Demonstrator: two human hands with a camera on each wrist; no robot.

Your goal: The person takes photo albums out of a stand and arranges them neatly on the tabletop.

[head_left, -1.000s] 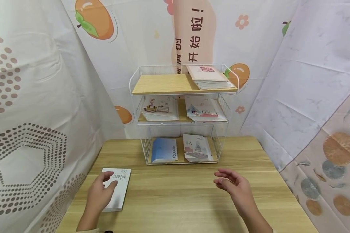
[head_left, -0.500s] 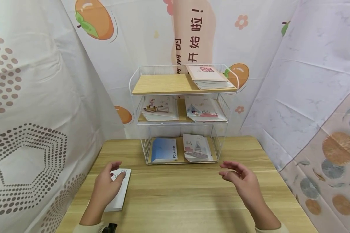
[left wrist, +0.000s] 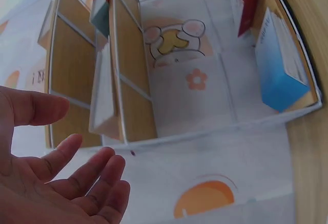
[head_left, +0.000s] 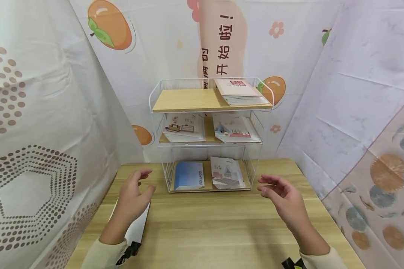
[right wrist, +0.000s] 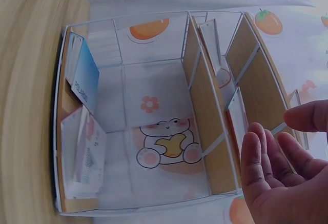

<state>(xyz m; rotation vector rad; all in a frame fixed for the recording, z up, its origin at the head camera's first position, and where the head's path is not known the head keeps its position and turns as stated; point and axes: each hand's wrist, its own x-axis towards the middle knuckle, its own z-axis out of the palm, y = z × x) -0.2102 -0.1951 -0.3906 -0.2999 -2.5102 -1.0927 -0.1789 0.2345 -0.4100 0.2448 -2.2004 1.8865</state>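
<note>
My left hand [head_left: 134, 198] hovers over the left part of the table, its fingers loosely bent and holding nothing. Below it lies a white book [head_left: 137, 226], partly hidden by the hand and forearm. On the other side, my right hand [head_left: 286, 201] is raised over the table with thumb and fingers apart, also holding nothing. Between and beyond the hands stands a three-tier wire rack with wooden shelves [head_left: 185, 99]. A blue book marked POLAROID [head_left: 189, 175] and a pale illustrated book [head_left: 227, 172] are on its bottom shelf. Neither hand touches the rack.
On the middle shelf lie illustrated books at left [head_left: 186, 127] and right [head_left: 235, 127]. A pale pink book [head_left: 239, 87] lies on the top shelf's right side. The wooden table [head_left: 205, 228] meets patterned cloth [head_left: 343, 97] at the back and sides.
Both hands have moved forward, toward the rack, the left also rightward. My left hand and forearm now cover more of the white book. The view has tilted slightly; the rack's books have stayed put.
</note>
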